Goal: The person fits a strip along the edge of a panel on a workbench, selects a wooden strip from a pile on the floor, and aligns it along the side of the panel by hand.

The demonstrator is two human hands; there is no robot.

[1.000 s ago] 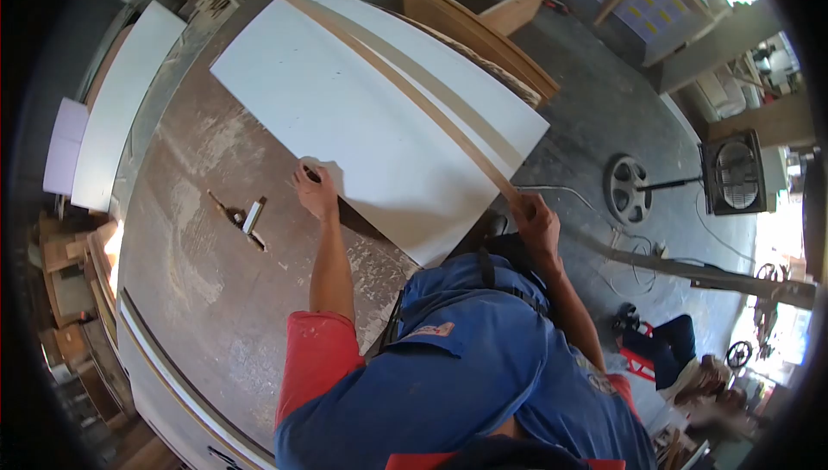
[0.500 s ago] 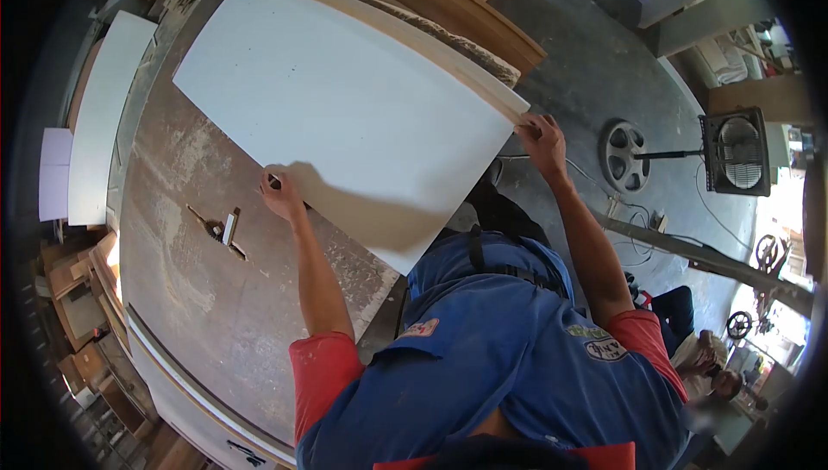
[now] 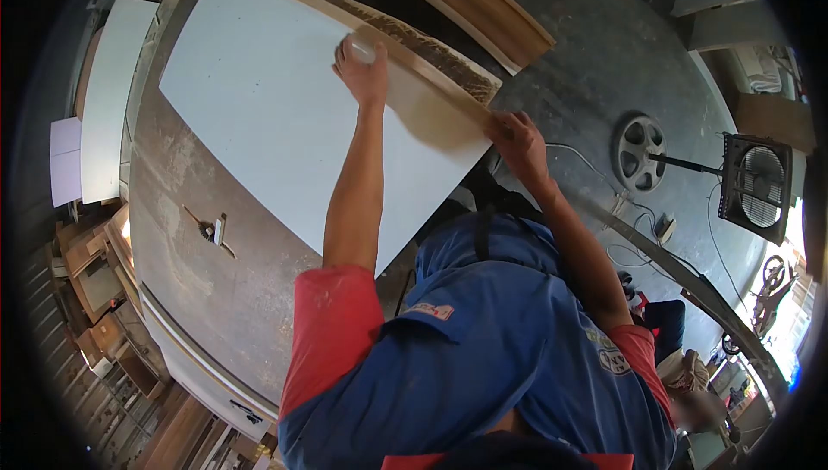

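Note:
A large white panel [image 3: 259,99] lies across the brown worktable [image 3: 177,168]. Along its far edge runs a narrow wood-coloured strip [image 3: 431,78]. My left hand [image 3: 362,82] is over the panel beside this strip, fingers and thumb curled around a small whitish thing that I cannot make out. At the panel's near right corner, my right hand [image 3: 520,144] has its fingers closed on the strip's end. A small dark tool with a pale bar [image 3: 216,230] lies on the table, left of the panel.
Beyond the panel lies a rough-edged board [image 3: 470,78], with a brown wooden piece [image 3: 483,9] further off. A fan [image 3: 759,181] with a round base [image 3: 640,153] stands at right, cables on the floor. Boards lean at left. Another person [image 3: 690,375] is at lower right.
My left hand has left the panel's near edge and moved across it to beside the strip. My right hand stays at the corner, slightly shifted in view as the camera has turned.

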